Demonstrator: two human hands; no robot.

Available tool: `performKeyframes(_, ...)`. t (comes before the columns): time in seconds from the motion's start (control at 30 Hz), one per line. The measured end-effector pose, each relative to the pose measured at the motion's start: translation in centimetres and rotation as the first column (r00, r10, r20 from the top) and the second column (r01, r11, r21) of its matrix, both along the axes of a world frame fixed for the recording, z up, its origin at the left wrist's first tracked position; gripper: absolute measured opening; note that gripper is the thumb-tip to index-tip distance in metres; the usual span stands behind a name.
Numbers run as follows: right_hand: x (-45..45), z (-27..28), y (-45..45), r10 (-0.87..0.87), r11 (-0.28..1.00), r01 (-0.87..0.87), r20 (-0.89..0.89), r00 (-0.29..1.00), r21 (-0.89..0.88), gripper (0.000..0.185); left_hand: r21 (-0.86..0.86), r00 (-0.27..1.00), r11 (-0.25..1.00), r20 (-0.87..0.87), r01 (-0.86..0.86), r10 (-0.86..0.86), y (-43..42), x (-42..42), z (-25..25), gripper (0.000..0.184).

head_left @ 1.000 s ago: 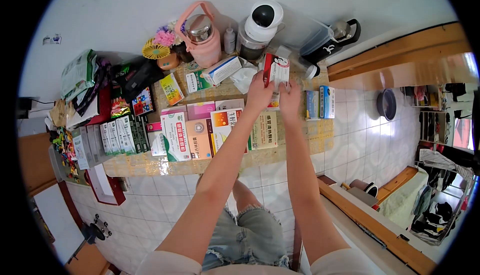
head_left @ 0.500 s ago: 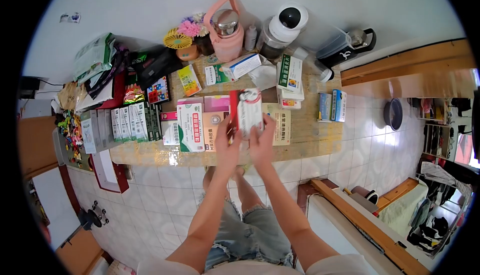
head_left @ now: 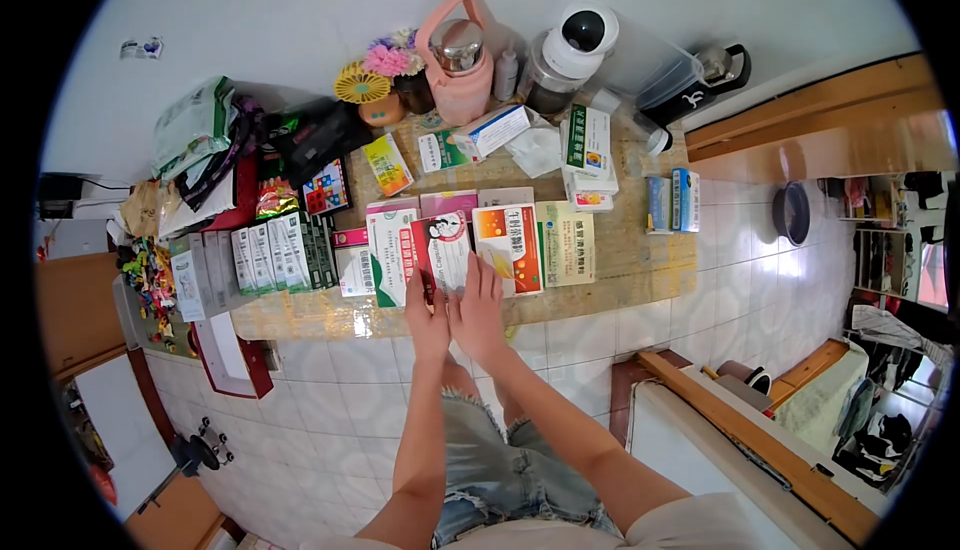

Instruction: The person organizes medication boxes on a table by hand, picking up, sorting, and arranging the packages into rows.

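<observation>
Left hand (head_left: 428, 324) and right hand (head_left: 478, 310) held a red-and-white cardboard box (head_left: 448, 246).
Each grip was closed on its near end, just left of the orange-and-white cardboard box (head_left: 512, 242); a sideways nudge from the right hand could have pushed that neighbour askew.

A single head-worn camera looks forward and steeply down over the table (head_left: 630, 268).

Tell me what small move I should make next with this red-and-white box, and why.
Probably straighten the red-and-white box: your left hand and right hand hold its near end, and it looks slightly askew, covering part of the green-and-white box from view.
</observation>
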State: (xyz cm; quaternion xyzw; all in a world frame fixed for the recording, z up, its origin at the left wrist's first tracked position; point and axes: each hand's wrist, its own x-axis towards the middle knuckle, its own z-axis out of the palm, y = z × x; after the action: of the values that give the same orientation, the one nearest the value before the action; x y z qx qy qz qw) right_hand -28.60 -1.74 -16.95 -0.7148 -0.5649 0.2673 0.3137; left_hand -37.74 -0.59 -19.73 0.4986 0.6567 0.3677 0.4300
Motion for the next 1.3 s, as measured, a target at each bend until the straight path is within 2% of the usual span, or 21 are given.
performKeyframes(0.13,0.9,-0.3,-0.2,0.007,1.000,-0.006,-0.049,0.999,0.011,0.064,0.007,0.996,0.997,-0.047,0.075,-0.075,0.5,-0.3,0.7,0.055)
performKeyframes(0.23,1.7,-0.1,-0.2,-0.035,0.999,0.037,-0.109,0.993,0.019,0.063,0.064,0.998,0.996,-0.022,0.056,-0.055,1.1,0.5,2.2,0.058)
performKeyframes(0.33,3.6,0.0,1.1,-0.077,0.987,0.093,-0.121,0.990,0.131,0.062,0.196,0.963,0.975,-0.265,0.101,-0.047,2.8,1.4,4.4,0.053)
performKeyframes(0.37,4.8,0.2,1.7,-0.108,0.986,0.121,-0.111,0.988,0.117,0.061,0.239,0.941,0.965,-0.336,0.111,-0.025,3.6,1.7,5.1,0.051)
performKeyframes(0.4,6.4,0.8,2.6,-0.137,0.984,0.148,-0.101,0.985,0.104,0.060,0.221,0.948,0.971,-0.317,0.090,-0.016,4.5,2.7,6.2,0.042)
performKeyframes(0.43,8.2,1.2,3.6,-0.167,0.980,0.175,-0.090,0.982,0.091,0.060,0.191,0.964,0.972,-0.253,0.135,-0.085,5.5,4.1,7.1,0.040)
performKeyframes(0.5,12.0,0.6,5.8,-0.260,0.950,0.257,-0.005,0.966,0.177,0.060,0.142,0.969,0.962,-0.112,0.233,-0.219,7.8,7.6,8.2,0.036)
performKeyframes(0.57,16.0,-1.1,7.4,-0.347,0.921,0.351,-0.054,0.936,0.167,0.058,0.228,0.907,0.880,-0.170,0.416,-0.385,10.0,11.5,6.6,0.034)
performKeyframes(0.63,19.0,-2.2,8.6,-0.400,0.906,0.402,-0.041,0.915,0.131,0.056,0.268,0.891,0.850,-0.170,0.453,-0.421,11.7,15.5,4.9,0.036)
performKeyframes(0.7,21.0,-3.0,10.0,-0.427,0.899,0.423,0.012,0.904,0.110,0.055,0.217,0.910,0.889,-0.196,0.403,-0.365,12.9,19.0,3.3,0.039)
performKeyframes(0.77,22.4,-3.8,10.9,-0.427,0.903,0.418,0.102,0.898,0.098,0.055,0.239,0.918,0.891,-0.194,0.386,-0.346,14.2,21.3,0.7,0.041)
performKeyframes(0.8,22.9,-4.3,11.4,-0.420,0.907,0.416,0.064,0.905,0.068,0.055,0.250,0.921,0.891,-0.194,0.379,-0.338,14.8,22.1,-0.3,0.042)
performKeyframes(0.9,23.6,-4.8,12.3,-0.413,0.910,0.415,-0.069,0.908,0.010,0.056,0.116,0.917,0.910,-0.046,0.399,-0.396,16.2,23.4,-1.9,0.042)
performKeyframes(0.97,23.4,-4.7,12.4,-0.418,0.904,0.427,-0.175,0.892,0.016,0.056,0.180,0.920,0.904,-0.128,0.388,-0.370,16.2,23.6,-2.6,0.042)
performKeyframes(1.0,23.3,-5.0,12.2,-0.415,0.902,0.430,-0.203,0.887,0.036,0.056,0.211,0.920,0.899,-0.169,0.385,-0.354,16.1,23.4,-2.3,0.042)
performKeyframes(1.1,22.1,-4.9,10.9,-0.403,0.895,0.435,-0.242,0.882,0.095,0.055,0.266,0.942,0.904,-0.065,0.334,-0.329,14.7,22.3,-0.9,0.041)
performKeyframes(1.2,18.8,-1.0,8.2,-0.364,0.900,0.395,-0.179,0.914,0.184,0.054,0.156,0.951,0.950,0.115,0.270,-0.289,11.8,19.7,3.0,0.043)
performKeyframes(1.27,16.7,0.6,6.2,-0.301,0.913,0.321,-0.116,0.947,0.251,0.056,0.282,0.962,0.927,0.043,0.247,-0.269,9.5,17.4,3.9,0.045)
performKeyframes(1.3,15.5,1.1,5.4,-0.299,0.916,0.331,-0.165,0.940,0.226,0.056,0.241,0.968,0.942,0.032,0.235,-0.249,8.3,16.2,5.0,0.046)
